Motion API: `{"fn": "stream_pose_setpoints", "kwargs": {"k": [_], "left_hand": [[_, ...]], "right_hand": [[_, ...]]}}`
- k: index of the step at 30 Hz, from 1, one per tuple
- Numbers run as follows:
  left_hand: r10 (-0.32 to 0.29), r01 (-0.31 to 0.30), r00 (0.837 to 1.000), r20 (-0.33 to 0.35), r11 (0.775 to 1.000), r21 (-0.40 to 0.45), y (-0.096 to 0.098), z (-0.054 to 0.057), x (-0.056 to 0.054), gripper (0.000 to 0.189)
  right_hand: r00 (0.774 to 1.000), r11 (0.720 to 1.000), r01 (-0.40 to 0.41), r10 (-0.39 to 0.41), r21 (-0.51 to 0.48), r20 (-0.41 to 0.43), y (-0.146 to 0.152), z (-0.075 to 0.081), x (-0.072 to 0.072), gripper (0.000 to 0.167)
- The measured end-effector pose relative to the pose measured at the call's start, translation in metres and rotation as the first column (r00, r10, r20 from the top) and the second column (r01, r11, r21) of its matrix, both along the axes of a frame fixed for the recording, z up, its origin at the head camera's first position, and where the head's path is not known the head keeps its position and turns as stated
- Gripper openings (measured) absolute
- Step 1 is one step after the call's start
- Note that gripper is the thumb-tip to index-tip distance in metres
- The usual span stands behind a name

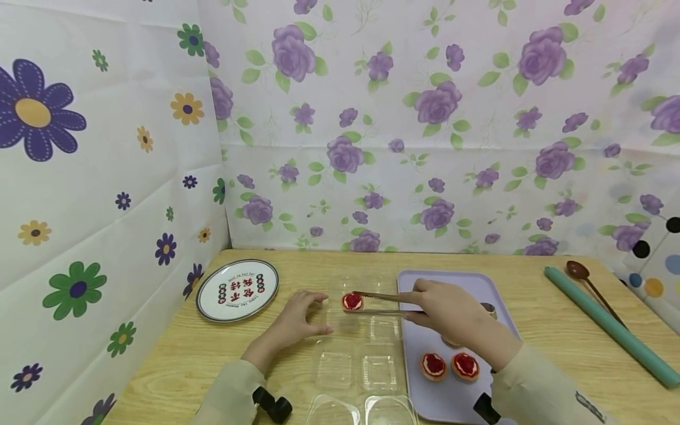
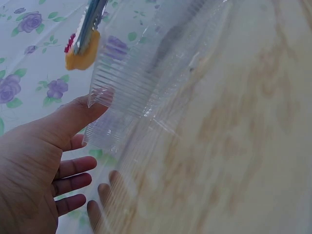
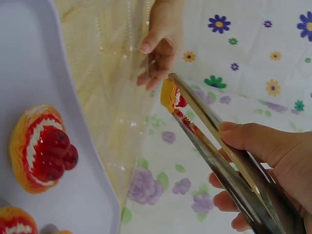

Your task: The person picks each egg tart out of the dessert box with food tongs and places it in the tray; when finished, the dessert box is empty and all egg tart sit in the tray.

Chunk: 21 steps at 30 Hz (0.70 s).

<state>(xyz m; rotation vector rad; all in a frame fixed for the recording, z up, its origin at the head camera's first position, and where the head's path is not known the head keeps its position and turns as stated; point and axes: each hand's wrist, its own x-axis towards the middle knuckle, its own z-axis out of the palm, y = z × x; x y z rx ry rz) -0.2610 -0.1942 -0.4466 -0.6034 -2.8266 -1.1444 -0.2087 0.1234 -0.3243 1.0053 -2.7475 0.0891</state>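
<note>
My right hand (image 1: 451, 310) grips metal tongs (image 3: 209, 114). Between the tong tips is a small fruit tart (image 1: 352, 301) with red berries and white cream, raised over the clear plastic box (image 1: 336, 389). My left hand (image 1: 292, 323) is at the box's left side, thumb and fingers spread apart; in the left wrist view the thumb is at the clear wall, and whether it presses there I cannot tell. Two more tarts (image 1: 434, 366) are plainly visible on the lilac tray (image 1: 425, 401), with another partly hidden beneath my right forearm.
A white plate (image 1: 212, 295) with red lettering lies at the back left of the wooden table (image 1: 164, 378). On the right are a green roll (image 1: 611, 324) and a dark wooden spoon (image 1: 578, 270). Patterned sheets (image 1: 372, 118) hang behind and at the left.
</note>
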Motion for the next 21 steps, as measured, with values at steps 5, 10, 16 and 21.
{"fn": "stream_pose_setpoints", "kwargs": {"k": [5, 10, 16, 21], "left_hand": [[-0.009, 0.009, 1.000, 0.005, 1.000, 0.012, 0.000, 0.002, 0.001, 0.071], [-0.007, 0.007, 1.000, 0.002, 1.000, 0.010, -0.001, 0.002, 0.000, 0.072], [0.000, 0.000, 1.000, 0.009, 1.000, 0.007, -0.001, 0.002, 0.001, 0.072], [-0.001, 0.001, 1.000, 0.000, 1.000, 0.008, -0.001, 0.001, 0.001, 0.071]], "right_hand": [[0.999, 1.000, 0.016, -0.017, -0.019, -0.035, 0.013, 0.004, 0.006, 0.033], [0.998, 0.998, 0.044, -0.046, -0.041, -0.042, 0.028, 0.004, 0.011, 0.034], [0.997, 0.997, 0.070, -0.072, -0.043, -0.035, 0.044, 0.001, 0.016, 0.034], [0.993, 0.993, 0.106, -0.108, -0.047, -0.042, 0.058, -0.002, 0.021, 0.035]]}}
